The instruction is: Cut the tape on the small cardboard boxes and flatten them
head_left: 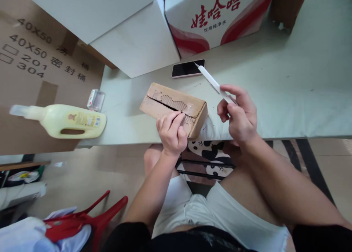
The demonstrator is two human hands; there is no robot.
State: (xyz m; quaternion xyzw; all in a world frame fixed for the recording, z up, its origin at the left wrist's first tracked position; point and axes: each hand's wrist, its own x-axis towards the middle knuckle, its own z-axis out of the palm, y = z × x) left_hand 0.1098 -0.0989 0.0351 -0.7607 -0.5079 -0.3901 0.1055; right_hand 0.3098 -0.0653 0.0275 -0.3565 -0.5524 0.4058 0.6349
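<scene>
A small brown cardboard box (176, 100) lies near the table's front edge. A dark slit runs along its top, with rows of short pen-like marks beside it. The fingers of my left hand (173, 133) are closed in a pinch on the box's front flap, at the slit's right part. My right hand (240, 112) is raised to the right of the box, apart from it. It grips a slim white craft knife (211, 80), whose thin pointed tip slants up and left over a phone (187, 68) lying dark-screened behind the box.
A yellow pump bottle (75, 121) lies on its side at the left, beside a small clear case (96, 100). White cartons (137, 43) and a red-and-white water carton (217, 21) stand at the back. A red chair (93, 219) is on the floor, lower left.
</scene>
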